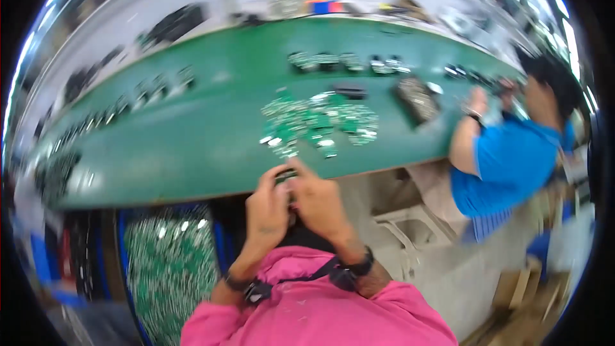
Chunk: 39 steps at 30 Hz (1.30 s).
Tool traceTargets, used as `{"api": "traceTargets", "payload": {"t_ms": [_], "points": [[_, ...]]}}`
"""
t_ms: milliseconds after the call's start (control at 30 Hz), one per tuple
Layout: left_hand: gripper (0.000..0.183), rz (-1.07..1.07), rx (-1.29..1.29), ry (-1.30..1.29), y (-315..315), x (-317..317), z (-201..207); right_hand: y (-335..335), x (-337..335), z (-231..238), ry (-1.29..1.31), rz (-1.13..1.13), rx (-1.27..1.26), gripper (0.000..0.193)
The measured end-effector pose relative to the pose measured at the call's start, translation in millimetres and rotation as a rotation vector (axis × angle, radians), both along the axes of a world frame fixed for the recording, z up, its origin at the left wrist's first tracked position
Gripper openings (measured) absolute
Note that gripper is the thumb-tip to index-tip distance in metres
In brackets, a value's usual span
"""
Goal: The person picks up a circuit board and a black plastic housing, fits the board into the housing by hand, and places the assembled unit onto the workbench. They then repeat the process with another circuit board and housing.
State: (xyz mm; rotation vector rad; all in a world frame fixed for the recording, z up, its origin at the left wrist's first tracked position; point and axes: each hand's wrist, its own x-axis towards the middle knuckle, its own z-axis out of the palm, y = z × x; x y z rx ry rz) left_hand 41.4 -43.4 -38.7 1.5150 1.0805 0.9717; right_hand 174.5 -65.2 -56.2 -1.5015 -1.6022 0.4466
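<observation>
My left hand [266, 211] and my right hand [317, 202] are pressed together just below the near edge of the green bench [192, 141]. Both pinch one small green circuit board [286, 175] between their fingertips. Just above them a loose pile of small green circuit boards [320, 122] lies on the bench. The picture is blurred, so the held part's detail is unclear.
A blue bin full of green boards [168, 269] stands at my lower left. Rows of small dark parts [346, 61] line the far side of the bench. A person in a blue shirt [506, 160] works at the right end. A white stool [410, 230] stands nearby.
</observation>
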Motion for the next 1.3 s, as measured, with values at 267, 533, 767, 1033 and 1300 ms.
{"api": "traceTargets", "payload": {"t_ms": [267,533,767,1033,1300], "points": [[0.032,0.097,0.147,-0.052,14,-30,-14,14,-33,6,0.272,0.098,-0.047,0.040],[0.033,0.024,0.008,0.012,62,-31,-10,57,-32,-3,0.271,-0.008,-0.121,0.040],[0.031,0.227,0.092,0.035,277,-64,-51,74,-26,-48,0.056,0.025,-0.032,0.038],[0.029,0.578,0.336,0.841,438,-103,-92,66,-19,-66,0.038,0.129,0.058,0.014],[0.074,0.052,0.710,0.632,380,-2,-56,69,-16,-69,0.090,0.152,0.083,0.010]]}}
